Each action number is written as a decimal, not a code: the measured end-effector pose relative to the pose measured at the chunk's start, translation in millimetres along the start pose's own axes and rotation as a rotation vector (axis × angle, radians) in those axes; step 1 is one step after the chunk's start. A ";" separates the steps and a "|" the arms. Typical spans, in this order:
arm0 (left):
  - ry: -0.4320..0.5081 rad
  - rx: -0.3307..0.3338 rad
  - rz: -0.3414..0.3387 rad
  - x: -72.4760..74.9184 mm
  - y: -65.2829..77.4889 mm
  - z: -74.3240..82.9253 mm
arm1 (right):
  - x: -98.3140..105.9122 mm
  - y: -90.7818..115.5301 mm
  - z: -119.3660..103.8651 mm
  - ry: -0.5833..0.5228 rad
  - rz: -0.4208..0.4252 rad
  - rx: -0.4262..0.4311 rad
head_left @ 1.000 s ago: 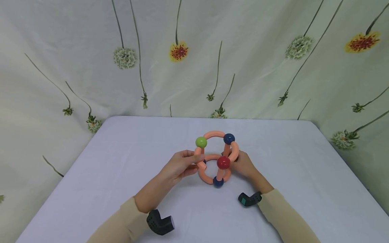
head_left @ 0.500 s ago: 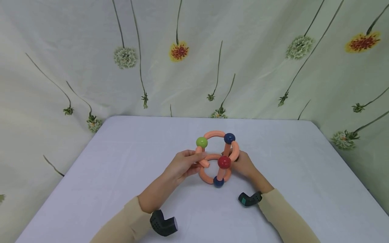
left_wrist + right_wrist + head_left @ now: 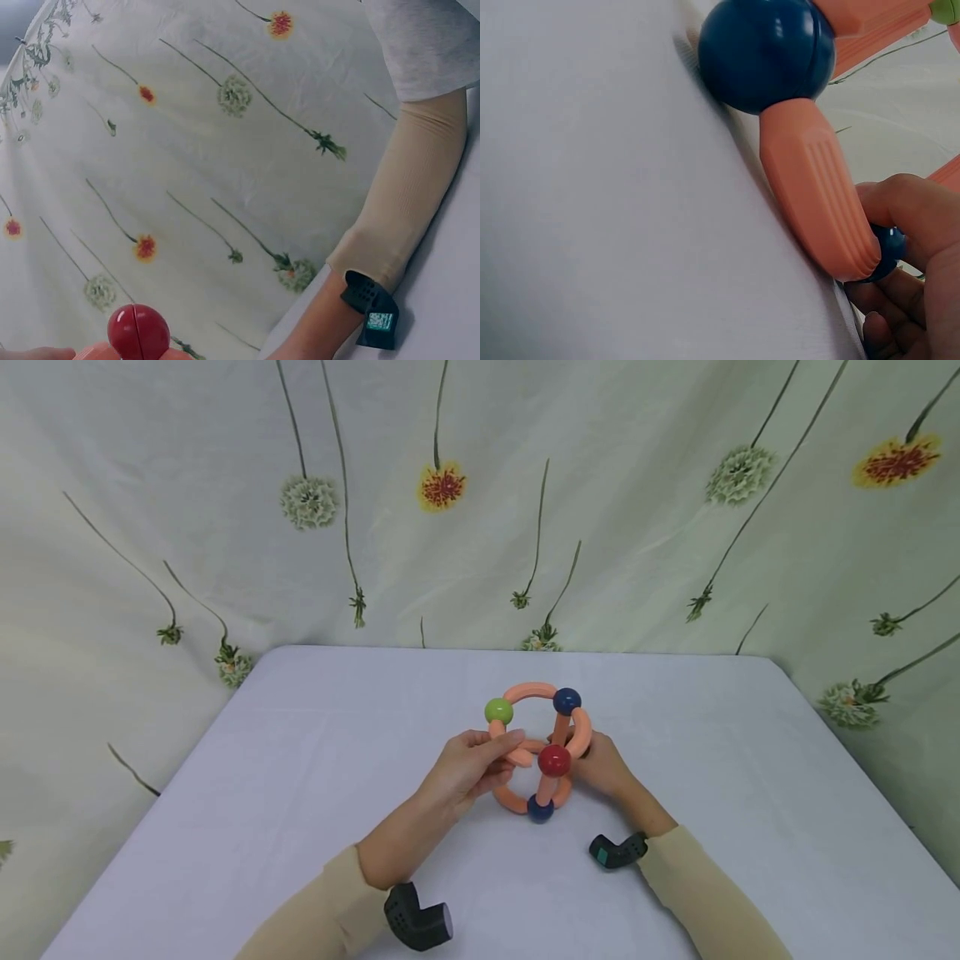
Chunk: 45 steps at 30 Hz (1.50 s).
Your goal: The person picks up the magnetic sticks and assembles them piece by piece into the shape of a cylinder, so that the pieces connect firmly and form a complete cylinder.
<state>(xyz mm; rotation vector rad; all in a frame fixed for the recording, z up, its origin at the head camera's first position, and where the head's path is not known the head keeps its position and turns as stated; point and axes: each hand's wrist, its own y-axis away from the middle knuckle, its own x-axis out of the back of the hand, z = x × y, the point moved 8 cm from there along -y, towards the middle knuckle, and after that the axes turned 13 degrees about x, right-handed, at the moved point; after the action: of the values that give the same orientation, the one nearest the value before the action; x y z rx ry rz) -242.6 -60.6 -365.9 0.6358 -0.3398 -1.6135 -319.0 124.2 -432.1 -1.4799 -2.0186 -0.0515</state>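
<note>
A frame of magnetic building rods and balls stands on the table, two rings of curved orange rods joined by uprights. Its upper ring carries a green ball (image 3: 498, 711), a blue ball (image 3: 567, 701) and a red ball (image 3: 554, 760); another blue ball (image 3: 540, 808) sits low in front. My left hand (image 3: 472, 764) pinches a curved magnetic rod (image 3: 522, 759) that runs from the green ball; its free end lies just left of the red ball. On the right side, my right hand (image 3: 602, 766) grips the frame near a low blue ball (image 3: 889, 251), its fingertips partly hidden.
A white-covered table (image 3: 315, 727) extends around the frame, with a flower-printed cloth (image 3: 615, 510) hanging behind its far edge. Black wrist cameras are strapped to both forearms, the left one (image 3: 418, 918) close above the tabletop.
My left hand has moved to the right, swinging the curved rod's free end toward the red ball. The right hand and the rest of the frame stay almost still.
</note>
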 end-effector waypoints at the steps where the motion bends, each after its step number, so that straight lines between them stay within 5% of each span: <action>1: 0.005 0.001 0.000 -0.7 0.1 -0.1 | -0.1 -0.1 0.4 0.002 0.001 0.000; 16: 0.060 0.019 0.019 -2.2 -0.2 -1.6 | 1.5 0.5 -2.6 -0.001 0.016 0.078; 27: 0.043 0.008 0.033 1.4 -2.9 0.4 | 0.3 1.4 1.6 0.009 0.004 0.026; 45: 0.016 -0.008 0.085 10.6 -9.5 7.6 | 0.3 2.6 -4.1 -0.015 0.005 0.057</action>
<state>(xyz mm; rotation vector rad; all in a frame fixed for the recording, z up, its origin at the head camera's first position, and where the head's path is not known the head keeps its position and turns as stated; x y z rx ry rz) -255.2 -70.7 -367.4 0.6203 -0.3435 -1.5273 -314.8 123.9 -429.5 -1.4540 -2.0119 0.0190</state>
